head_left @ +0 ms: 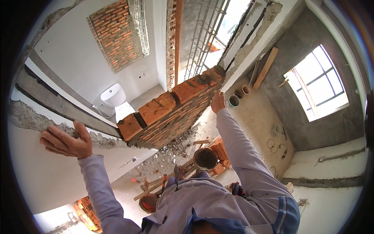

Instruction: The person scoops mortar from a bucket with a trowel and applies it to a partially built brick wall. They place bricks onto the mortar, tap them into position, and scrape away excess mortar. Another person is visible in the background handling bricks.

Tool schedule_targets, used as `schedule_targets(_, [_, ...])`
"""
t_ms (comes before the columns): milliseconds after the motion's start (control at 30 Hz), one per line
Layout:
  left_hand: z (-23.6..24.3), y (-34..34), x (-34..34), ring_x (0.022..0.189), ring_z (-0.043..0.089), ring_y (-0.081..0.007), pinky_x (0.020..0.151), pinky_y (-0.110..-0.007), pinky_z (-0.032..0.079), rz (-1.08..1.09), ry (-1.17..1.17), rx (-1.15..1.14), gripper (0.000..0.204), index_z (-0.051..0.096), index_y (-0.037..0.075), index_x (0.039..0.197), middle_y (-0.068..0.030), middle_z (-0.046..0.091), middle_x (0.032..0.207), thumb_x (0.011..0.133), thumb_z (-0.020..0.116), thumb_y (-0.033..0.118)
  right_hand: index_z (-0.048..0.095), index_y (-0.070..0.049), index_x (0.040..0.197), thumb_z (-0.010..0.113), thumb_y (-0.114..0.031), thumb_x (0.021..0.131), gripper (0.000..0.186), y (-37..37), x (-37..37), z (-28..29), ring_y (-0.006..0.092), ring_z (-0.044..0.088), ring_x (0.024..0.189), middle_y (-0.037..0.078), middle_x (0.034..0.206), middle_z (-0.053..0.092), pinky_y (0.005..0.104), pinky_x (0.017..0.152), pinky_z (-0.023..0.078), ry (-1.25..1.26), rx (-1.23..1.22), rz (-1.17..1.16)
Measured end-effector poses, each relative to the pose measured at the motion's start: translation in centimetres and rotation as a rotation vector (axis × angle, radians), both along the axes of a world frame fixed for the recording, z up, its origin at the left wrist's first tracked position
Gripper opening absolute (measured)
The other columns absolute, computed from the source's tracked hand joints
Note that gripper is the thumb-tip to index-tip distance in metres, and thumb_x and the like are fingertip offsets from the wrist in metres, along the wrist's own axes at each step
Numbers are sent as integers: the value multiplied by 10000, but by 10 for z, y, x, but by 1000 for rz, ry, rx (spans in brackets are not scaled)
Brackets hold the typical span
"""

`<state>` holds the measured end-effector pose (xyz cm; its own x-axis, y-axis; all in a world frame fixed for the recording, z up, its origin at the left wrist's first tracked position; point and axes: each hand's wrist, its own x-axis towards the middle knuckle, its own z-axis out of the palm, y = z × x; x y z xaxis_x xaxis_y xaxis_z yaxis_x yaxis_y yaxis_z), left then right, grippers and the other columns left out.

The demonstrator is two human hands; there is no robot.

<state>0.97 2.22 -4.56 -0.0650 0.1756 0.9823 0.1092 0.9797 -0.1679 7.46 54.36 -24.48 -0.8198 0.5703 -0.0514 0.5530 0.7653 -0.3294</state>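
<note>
A low brick wall (167,126) stands in front of me, its top course of orange bricks (157,108) set with grey mortar in the gaps. My left hand (67,141) is open, fingers spread, lying against the rough broken edge of a white wall (31,117) left of the bricks. On the other side, my right hand (219,102) is by the right end of the brick wall, close against its near face. Its fingers look curled together; what they hold, if anything, is hidden.
Below me are wooden planks (157,182), a bucket (205,158), another bucket (149,202) and stacked bricks (221,150). Rubble (171,152) lies along the wall's foot. Several pails (234,101) and a leaning timber (266,68) stand at right. A toilet (113,95) is beyond the wall, near steel rebar (200,43).
</note>
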Motion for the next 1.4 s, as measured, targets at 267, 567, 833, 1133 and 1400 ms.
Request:
schedule_targets(267, [-2, 5, -1, 1466, 162, -358, 1169, -512, 100, -25, -13, 6, 790, 346, 11, 1468, -192, 250, 1554, 895, 548, 515, 330, 59, 1379, 589, -101, 821, 635, 22, -7, -32, 431, 579, 1093, 274, 1258, 493, 480, 925, 471, 51, 83, 86])
schedule_targets(567, [-1, 0, 0, 1469, 144, -359, 1176, -510, 70, -6, -1, -48, 790, 330, -12, 1468, -206, 237, 1553, 902, 514, 507, 404, -12, 1299, 564, -146, 855, 490, 17, -1, 1, 419, 593, 1060, 213, 1196, 542, 503, 893, 467, -24, 164, 94])
schedule_targets(833, [0, 1, 1, 1472, 130, -355, 1178, -498, 52, -5, -15, -55, 822, 293, -7, 1486, -191, 223, 1561, 889, 513, 514, 420, -39, 1239, 553, -155, 860, 418, 6, 15, -13, 464, 588, 1028, 213, 1234, 513, 550, 891, 461, -25, 92, 110])
schedule_targets(1133, [0, 1, 0, 1477, 115, -340, 1181, -479, 47, -3, -17, -58, 848, 284, -7, 1490, -186, 210, 1566, 887, 519, 541, 528, -45, 960, 447, -420, 949, 383, 61, -8, -10, 230, 539, 489, 99, 679, 556, 429, 442, 462, 223, -1068, -342])
schedule_targets(1400, [3, 0, 0, 1474, 127, -351, 1176, -502, 50, -31, 1, -87, 841, 287, -7, 1489, -199, 225, 1560, 879, 548, 510, 565, 32, 966, 409, -367, 947, 429, 22, -14, -30, 292, 597, 492, 195, 722, 633, 447, 470, 492, -1, -794, -51])
